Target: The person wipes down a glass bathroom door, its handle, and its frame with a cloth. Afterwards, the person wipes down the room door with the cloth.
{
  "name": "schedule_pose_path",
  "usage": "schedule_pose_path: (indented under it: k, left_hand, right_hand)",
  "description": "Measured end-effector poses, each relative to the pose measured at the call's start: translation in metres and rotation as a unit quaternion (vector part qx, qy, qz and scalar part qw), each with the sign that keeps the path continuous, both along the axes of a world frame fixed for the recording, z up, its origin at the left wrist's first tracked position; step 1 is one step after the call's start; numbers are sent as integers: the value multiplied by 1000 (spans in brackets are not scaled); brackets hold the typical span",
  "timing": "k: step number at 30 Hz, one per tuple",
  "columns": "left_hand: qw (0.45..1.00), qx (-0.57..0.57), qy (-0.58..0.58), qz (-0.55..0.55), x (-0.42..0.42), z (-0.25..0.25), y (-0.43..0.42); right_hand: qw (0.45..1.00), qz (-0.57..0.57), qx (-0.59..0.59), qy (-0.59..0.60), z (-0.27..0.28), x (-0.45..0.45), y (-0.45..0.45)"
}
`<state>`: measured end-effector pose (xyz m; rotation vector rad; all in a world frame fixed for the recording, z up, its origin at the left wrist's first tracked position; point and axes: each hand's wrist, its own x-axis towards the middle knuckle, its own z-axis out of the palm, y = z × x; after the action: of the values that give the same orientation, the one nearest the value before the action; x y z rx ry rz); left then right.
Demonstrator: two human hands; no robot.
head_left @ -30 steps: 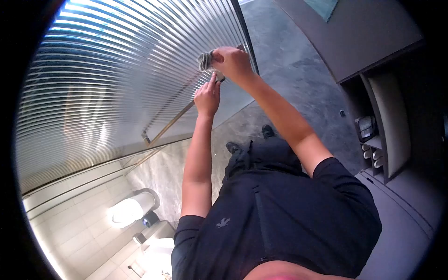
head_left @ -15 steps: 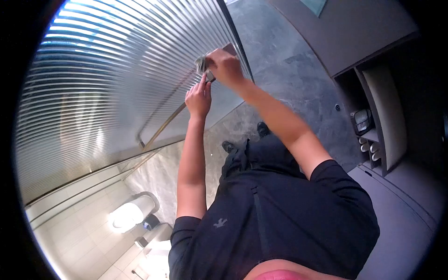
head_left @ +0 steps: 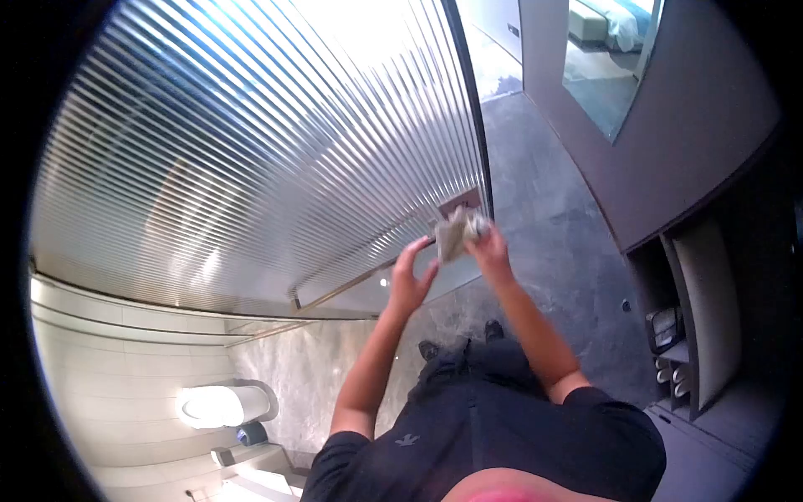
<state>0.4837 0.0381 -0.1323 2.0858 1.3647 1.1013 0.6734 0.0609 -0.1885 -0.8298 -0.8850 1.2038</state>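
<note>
A crumpled, pale grey-beige cloth [head_left: 452,238] hangs from my right hand [head_left: 492,250], whose fingers are closed on it; motion smears it slightly. My left hand [head_left: 410,280] is just left of the cloth, its thumb and fingers apart with nothing between them. Both hands are in front of a ribbed glass door [head_left: 276,167], near its dark-framed edge. A long brass-coloured handle bar [head_left: 335,291] runs along the glass, its upper end close to my left fingertips. Just behind the cloth, a flat plate [head_left: 460,203] sits on the door by the edge.
Grey stone-look flooring [head_left: 544,184] lies beyond the door edge. On the right stand a dark cabinet panel [head_left: 669,151] with a mirror [head_left: 606,84] and open shelves holding slippers [head_left: 680,381]. A toilet [head_left: 219,406] is at the lower left.
My view has tilted up, bringing the mirror into sight. The right hand has drawn the cloth back from the door plate. My left hand has come off the handle end and spread open.
</note>
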Motion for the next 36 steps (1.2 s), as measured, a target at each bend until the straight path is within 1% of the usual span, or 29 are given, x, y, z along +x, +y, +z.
schedule_pose_path:
  k: [1,2,3,4,5,6,7,9,10,13,14,16,17,18,20,21,22,24,25,26,29,30,32,33,35,36]
  left_hand:
    - [999,-8,-40,1,6,4,-12]
    - [998,-38,-42,0,5,4,-21]
    - [997,-71,-43,1,9,9,-32]
    - [997,-67,-32,-4,7,-1,-39]
    - [996,-79,-31,22,6,-10,-45]
    - [992,-97,-53,53,7,-20,-53]
    - [987,-116,-77,80,8,-25,-60]
    - [989,-103,-63,80,3,-27,-72]
    - [991,-93,-55,80,-1,-28,-74]
    - [984,-126,-78,99,-12,-28,-80]
    - [971,-173,-126,109,-17,-29,-82]
    - [931,-264,-219,124,-24,-31,-85]
    - [926,-264,-239,125,-27,-35,-88]
    - [920,-265,-260,125,-29,-38,-89]
    - [914,-258,-289,117,-31,-45,-92]
    - [915,-252,-297,109,-29,-38,-93]
    - [915,-245,-305,101,-27,-31,-95]
    - [870,-331,-363,47,-24,-15,-95]
    - [842,-373,-390,20,-25,-10,-94]
    - [840,-394,-374,5,-26,-11,-94]
    - [878,-368,-307,-3,-33,-19,-92]
    - [883,-363,-297,16,-35,-16,-93]
    - [891,-355,-277,53,-37,-8,-94]
    - [893,-339,-289,63,-38,-10,-94]
    - [894,-308,-314,85,-39,-19,-95]
    - [900,-298,-307,87,-40,-22,-95]
  right_hand:
    - [992,80,-76,52,-18,-4,-13]
    - [989,116,-61,72,-43,-20,-23]
    - [982,153,-49,94,-54,-25,-35]
    - [969,202,-78,117,-46,-27,-46]
    - [952,252,-106,138,-36,-28,-58]
    - [931,299,-137,159,-23,-27,-67]
    - [928,311,-142,150,-15,-27,-72]
    - [921,332,-155,131,-6,-26,-79]
    - [927,327,-151,107,-9,-27,-80]
    - [944,313,-103,-12,-19,-28,-75]
    - [945,304,-117,-20,-21,-26,-75]
    - [947,307,-90,-39,-14,-22,-73]
    - [947,308,-79,-48,-13,-20,-74]
    - [941,312,-93,-94,-14,-19,-72]
    - [935,314,-126,-104,-13,-18,-73]
    - [933,314,-142,-108,-6,-17,-74]
    - [933,304,-105,-162,1,-16,-75]
    - [921,283,-27,-267,13,-13,-76]
    - [927,272,-21,-258,14,-15,-77]
    - [933,260,-18,-247,15,-19,-80]
    - [943,251,-37,-216,17,-23,-82]
    - [944,253,-50,-205,17,-24,-83]
    - [924,325,-108,-169,14,-21,-82]
    - [911,360,-136,-151,11,-19,-80]
    - [888,406,-122,-180,3,-18,-79]
    - [875,428,-114,-195,0,-19,-76]
